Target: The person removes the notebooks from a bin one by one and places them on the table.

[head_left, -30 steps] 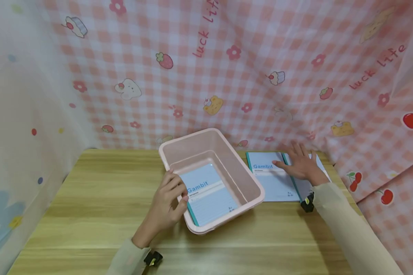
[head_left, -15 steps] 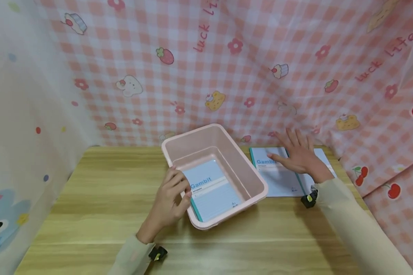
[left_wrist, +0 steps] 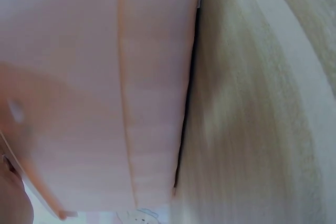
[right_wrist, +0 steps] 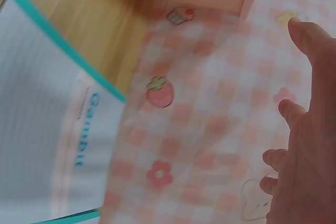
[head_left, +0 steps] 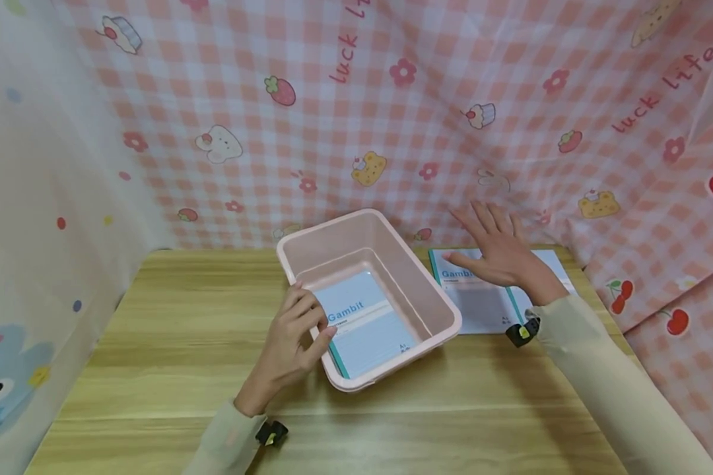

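A pink plastic basin [head_left: 404, 258] stands at an angle on the table, with a light blue Gambit notebook [head_left: 365, 330] lying flat inside it. My left hand [head_left: 291, 340] grips the basin's left rim, fingers curled over it. In the left wrist view the basin's outer wall [left_wrist: 68, 77] fills much of the picture. To the right of the basin lie two more notebooks, a nearer-left one [head_left: 478, 303] partly overlapping another [head_left: 552, 267] at its right. My right hand [head_left: 499, 254] is raised over them with fingers spread, holding nothing.
The wooden table [head_left: 196, 330] extends to the left and front of the basin. A pink checked curtain [head_left: 333, 132] hangs right behind the table's back edge and along the right side. A white printed curtain [head_left: 65, 165] hangs at the left.
My right hand has lifted off the notebooks and moved up and slightly left. The left hand stays on the basin rim. The head view has shifted slightly.
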The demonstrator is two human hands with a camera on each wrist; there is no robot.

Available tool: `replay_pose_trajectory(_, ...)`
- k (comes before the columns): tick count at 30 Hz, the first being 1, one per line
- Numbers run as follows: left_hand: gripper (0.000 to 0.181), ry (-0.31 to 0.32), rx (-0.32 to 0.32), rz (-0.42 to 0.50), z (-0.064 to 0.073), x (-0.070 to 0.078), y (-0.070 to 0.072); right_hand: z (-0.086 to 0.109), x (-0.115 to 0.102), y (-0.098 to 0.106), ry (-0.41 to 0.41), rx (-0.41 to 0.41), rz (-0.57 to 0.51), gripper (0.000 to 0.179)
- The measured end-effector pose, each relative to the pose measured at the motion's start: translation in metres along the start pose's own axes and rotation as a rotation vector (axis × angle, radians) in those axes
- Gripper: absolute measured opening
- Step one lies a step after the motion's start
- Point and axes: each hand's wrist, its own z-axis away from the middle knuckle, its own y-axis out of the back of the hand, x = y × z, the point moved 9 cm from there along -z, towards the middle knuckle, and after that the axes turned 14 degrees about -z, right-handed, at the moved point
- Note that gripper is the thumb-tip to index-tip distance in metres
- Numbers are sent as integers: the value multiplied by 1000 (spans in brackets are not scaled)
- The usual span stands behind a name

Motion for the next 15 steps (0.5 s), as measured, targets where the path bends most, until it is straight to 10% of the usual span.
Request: replay_pose_trajectory(15,20,1,31,-10,-2,1,3,-14,-66,17,123,11,19,84)
